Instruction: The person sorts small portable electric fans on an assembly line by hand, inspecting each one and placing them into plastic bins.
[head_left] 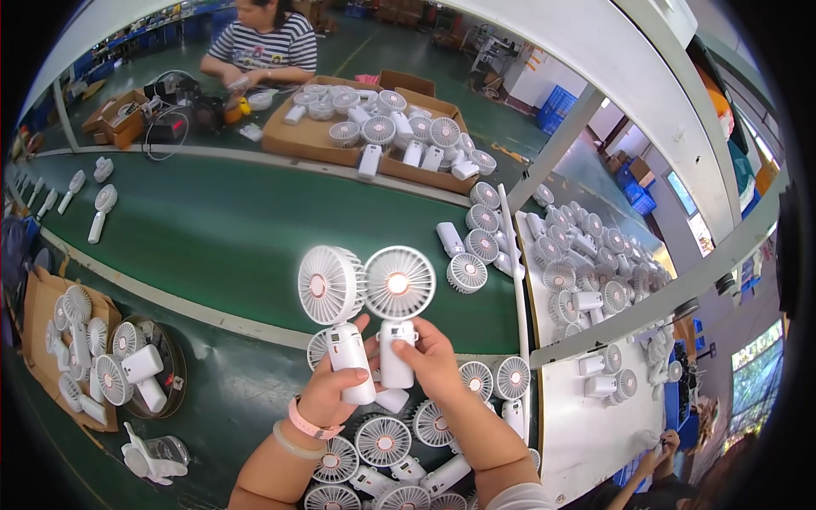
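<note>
In my left hand a white handheld fan stands upright, my fingers wrapped round its handle with the thumb across the front. Close beside it, my right hand grips a second white handheld fan by its handle, thumb near the top of the grip. Both round grilles show copper-coloured centres and almost touch each other. Below my hands and between my forearms lie several more white fans on the dark green bench.
Beyond runs a green conveyor belt, carrying fans at its left and right ends. Cardboard trays of fans stand across the belt and at left. A white table full of fans is at right. Co-workers sit far left and lower right.
</note>
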